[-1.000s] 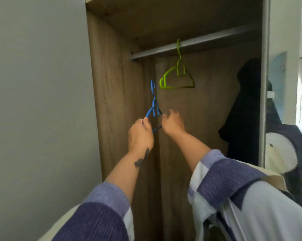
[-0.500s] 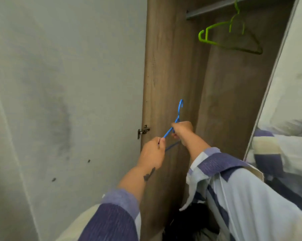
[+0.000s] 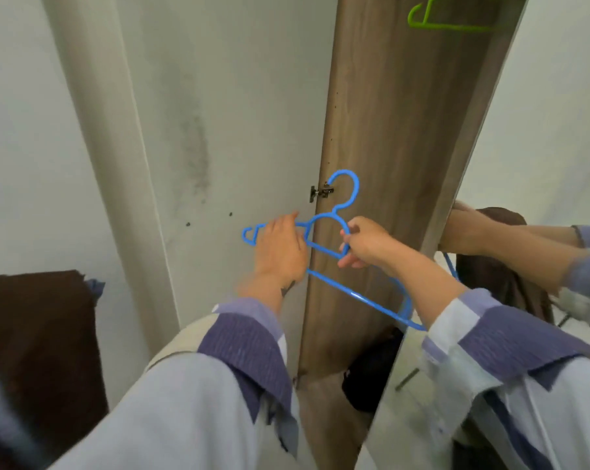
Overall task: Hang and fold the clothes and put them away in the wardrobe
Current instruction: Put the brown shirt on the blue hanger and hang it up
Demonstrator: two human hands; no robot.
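Room: grey-white wall (image 3: 219, 96) on our left, stained with dark smudges; wood-grain wardrobe (image 3: 388, 147) side panel ahead, a metal hinge (image 3: 321, 192) at its front edge. Mirrored door (image 3: 541, 130) on the right. Brown cloth (image 3: 32, 334) low left, dark bundle (image 3: 371, 374) on the wardrobe floor, probably clothing, too dim to say.

Green hanger (image 3: 449, 18) up top inside the wardrobe. Blue hanger (image 3: 324, 232), thin plastic, hook upward, tilted down to the right, sits in front of the panel. Left hand (image 3: 280, 252) grip curled round its left shoulder; right hand (image 3: 368, 242) grip pinching near the neck.
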